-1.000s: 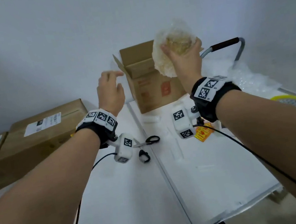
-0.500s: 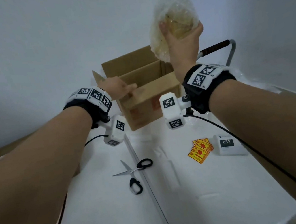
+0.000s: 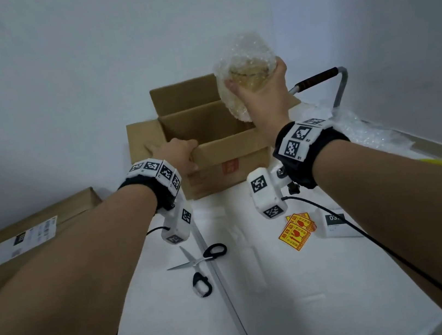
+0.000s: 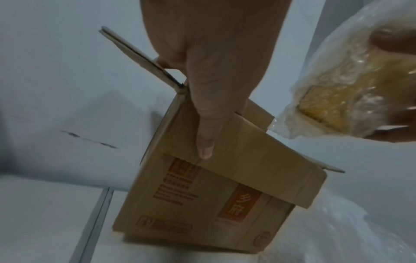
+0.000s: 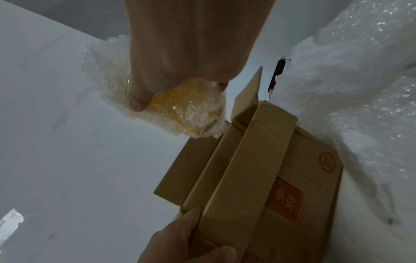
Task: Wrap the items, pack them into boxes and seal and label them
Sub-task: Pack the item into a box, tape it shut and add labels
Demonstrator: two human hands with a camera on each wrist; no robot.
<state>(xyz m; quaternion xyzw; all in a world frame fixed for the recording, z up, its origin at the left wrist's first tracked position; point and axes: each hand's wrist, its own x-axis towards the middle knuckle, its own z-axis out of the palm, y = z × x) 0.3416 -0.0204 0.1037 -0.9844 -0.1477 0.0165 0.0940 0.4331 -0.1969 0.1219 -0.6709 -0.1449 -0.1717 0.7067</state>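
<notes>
Gripping the bubble-wrapped item [image 3: 248, 77] from below, the fingers [image 3: 281, 68] of the right hand [image 3: 264, 97] curl round its lower half while the thumb presses its near face, a hold that keeps the soft wrap closed round the yellowish contents and leaves the loose end free. The item hangs in the air above the 2 o'clock corner of the open cardboard box [image 3: 211, 151], not yet inside it; judged from this, the step in hand is lowering the wrapped item into the box. The right wrist is bent back and the forearm rises steeply from 5 o'clock, which lifts the bundle clear of the raised rear flap. The fingers of the left hand [image 3: 178, 155] hook over the box's near rim at its 9 o'clock corner, with the thumb [image 4: 206, 142] pressed flat on the folded-down front flap; this pinch probably keeps the flap out of the opening and stops the light box from sliding on the white counter [image 3: 303, 284]. The left forearm lies low, reaching in from 7 o'clock. Scissors [image 3: 199, 258] and yellow fragile stickers [image 3: 296, 230] lie on the counter nearer the person, and loose bubble wrap [image 3: 366, 128] is heaped at 3 o'clock of the box.
</notes>
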